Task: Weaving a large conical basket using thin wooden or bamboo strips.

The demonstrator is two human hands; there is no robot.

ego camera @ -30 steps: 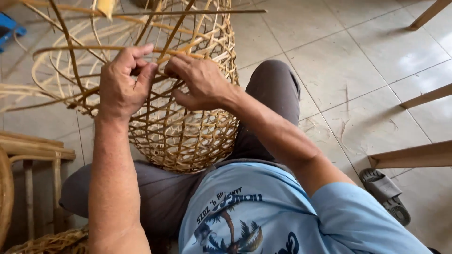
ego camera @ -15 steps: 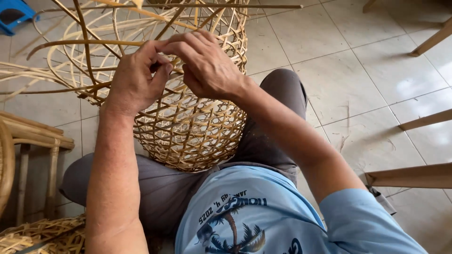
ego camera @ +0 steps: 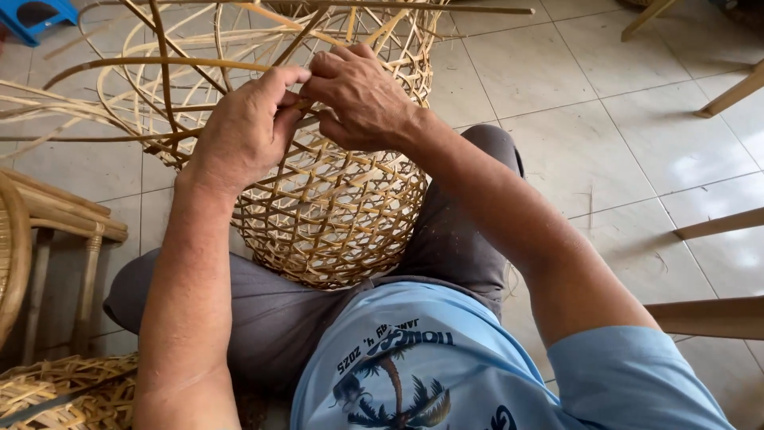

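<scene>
A round open-weave bamboo basket (ego camera: 334, 215) rests on my lap, its unfinished upper part spreading into loose strips (ego camera: 119, 95) that curve away to the left and top. My left hand (ego camera: 243, 131) grips the weave at the basket's upper side, thumb and fingers pinched on a strip. My right hand (ego camera: 362, 95) presses right beside it, fingers curled around strips in the same spot. The two hands touch each other. The basket's far side is hidden behind the hands.
Pale tiled floor (ego camera: 573, 95) lies all around. A rattan stool (ego camera: 56, 231) stands at the left, woven bamboo pieces (ego camera: 64, 390) lie at bottom left, wooden furniture legs (ego camera: 716, 223) reach in from the right, and a blue plastic stool (ego camera: 36, 14) sits at top left.
Both hands have stayed together on the same spot of the weave, fingers shifting slightly on the strips. The basket and hands sit a little more to the right in view.
</scene>
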